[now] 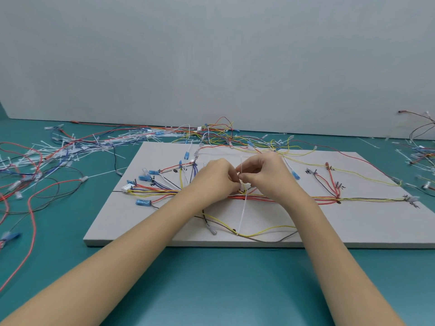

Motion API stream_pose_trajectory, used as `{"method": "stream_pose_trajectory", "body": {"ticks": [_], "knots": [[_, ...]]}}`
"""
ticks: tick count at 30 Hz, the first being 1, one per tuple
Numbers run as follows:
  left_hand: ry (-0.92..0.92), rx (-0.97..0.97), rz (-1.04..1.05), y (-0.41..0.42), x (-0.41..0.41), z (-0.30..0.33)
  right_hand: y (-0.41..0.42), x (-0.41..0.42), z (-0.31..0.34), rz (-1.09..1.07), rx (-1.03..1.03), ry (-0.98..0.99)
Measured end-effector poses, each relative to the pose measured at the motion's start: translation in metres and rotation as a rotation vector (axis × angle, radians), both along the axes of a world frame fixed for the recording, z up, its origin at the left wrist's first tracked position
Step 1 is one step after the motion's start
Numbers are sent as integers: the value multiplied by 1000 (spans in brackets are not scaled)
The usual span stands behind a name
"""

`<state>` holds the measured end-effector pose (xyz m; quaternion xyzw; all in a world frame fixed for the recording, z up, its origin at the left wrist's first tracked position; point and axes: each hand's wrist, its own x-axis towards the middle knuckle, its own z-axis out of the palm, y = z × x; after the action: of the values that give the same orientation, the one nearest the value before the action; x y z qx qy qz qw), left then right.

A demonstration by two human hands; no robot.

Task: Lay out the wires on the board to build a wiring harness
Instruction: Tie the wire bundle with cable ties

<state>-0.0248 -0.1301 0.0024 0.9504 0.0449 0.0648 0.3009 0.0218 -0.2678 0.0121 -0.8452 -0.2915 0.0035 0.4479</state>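
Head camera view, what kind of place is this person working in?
Probably a wiring assembly workbench. A grey board with labelled pegs holds routed wires, loose wires and cable ties litter the green table, and both hands fit a white tie.

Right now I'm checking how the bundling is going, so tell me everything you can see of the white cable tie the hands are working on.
The long thin white plastic cable tie runs near-vertically across the flat grey board. Its upper part is pinched between the fingers of the left hand and right hand, where it crosses the horizontal bundle of red, yellow and black wires. Its free tail lies straight toward the near edge, crossing a loose yellow wire. Whether it is looped closed is hidden by the fingers.
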Motion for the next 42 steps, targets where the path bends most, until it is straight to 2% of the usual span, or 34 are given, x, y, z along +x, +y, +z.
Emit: {"method": "stream_pose_trajectory", "body": {"ticks": [3, 8, 19, 30, 36, 42], "knots": [[66, -101, 32, 1, 6, 4, 0, -1, 0, 19, 3, 39], [155, -120, 48, 0, 15, 11, -2, 1, -1, 8, -34, 33], [337, -5, 9, -9, 26, 23, -5, 4, -2, -22, -98, 56], [252, -143, -43, 5, 19, 17, -4, 0, 2, 31, -33, 142], [162, -200, -52, 5, 15, 5, -4, 2, -1, 35, -90, 84], [107, -176, -119, 4, 13, -5, -1, 3, -3, 10, -117, -19]]}}
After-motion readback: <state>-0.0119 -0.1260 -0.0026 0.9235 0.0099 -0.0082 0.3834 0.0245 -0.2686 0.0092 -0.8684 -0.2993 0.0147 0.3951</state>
